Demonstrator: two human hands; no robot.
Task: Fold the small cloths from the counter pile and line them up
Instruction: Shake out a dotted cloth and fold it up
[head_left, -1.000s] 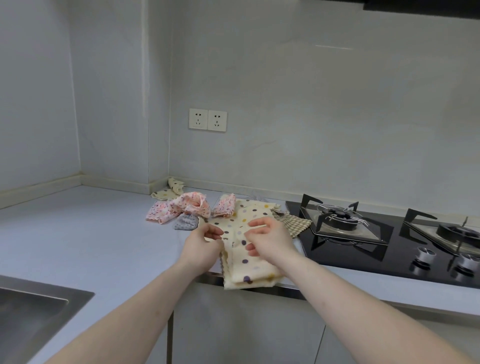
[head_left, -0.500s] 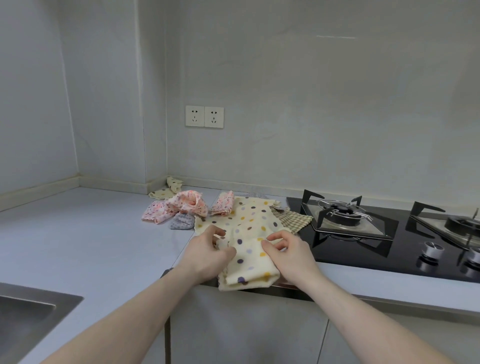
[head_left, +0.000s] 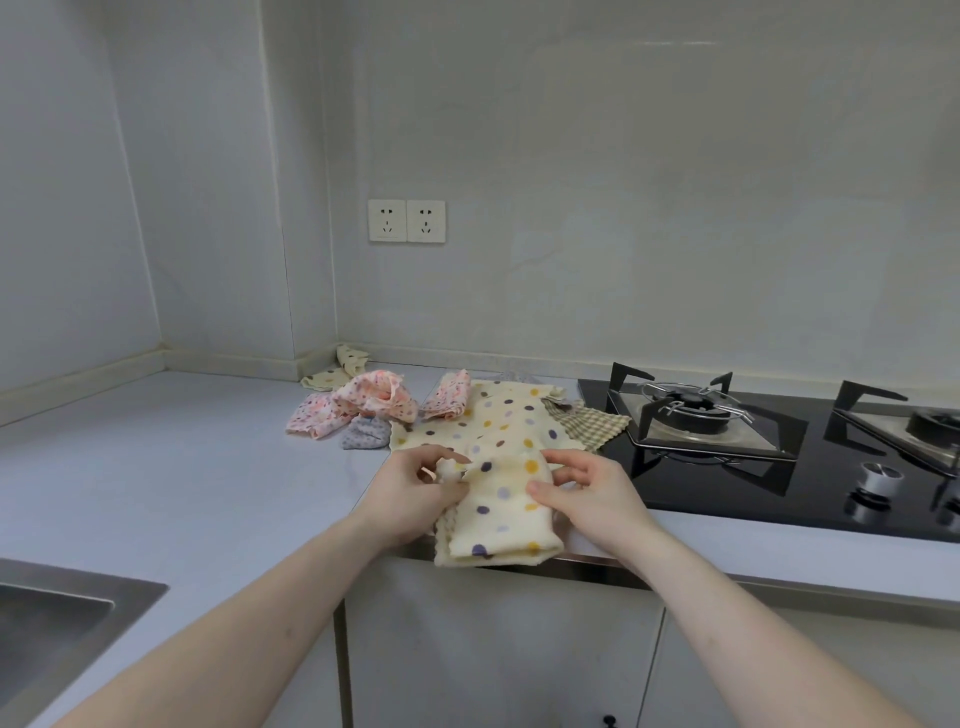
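A cream cloth with purple and yellow dots (head_left: 501, 467) lies on the counter, its near end folded over and hanging past the front edge. My left hand (head_left: 415, 491) pinches the cloth's left edge between thumb and fingers. My right hand (head_left: 587, 488) grips its right edge, thumb on top. Behind lie the unfolded cloths: a pink floral one (head_left: 358, 405), a second pink one (head_left: 449, 397), a small grey dotted one (head_left: 366, 434), a green checked one (head_left: 587, 423) and a cream dotted one (head_left: 337, 371) in the corner.
A black gas hob (head_left: 779, 452) with two burners and knobs fills the counter to the right. A steel sink (head_left: 57, 618) sits at the lower left. White counter (head_left: 182, 467) stretches between them. Two wall sockets (head_left: 406, 221) are above the pile.
Both hands have shifted along the dotted cloth's edges and pulled the folded end toward the counter's front edge. The view has moved slightly closer.
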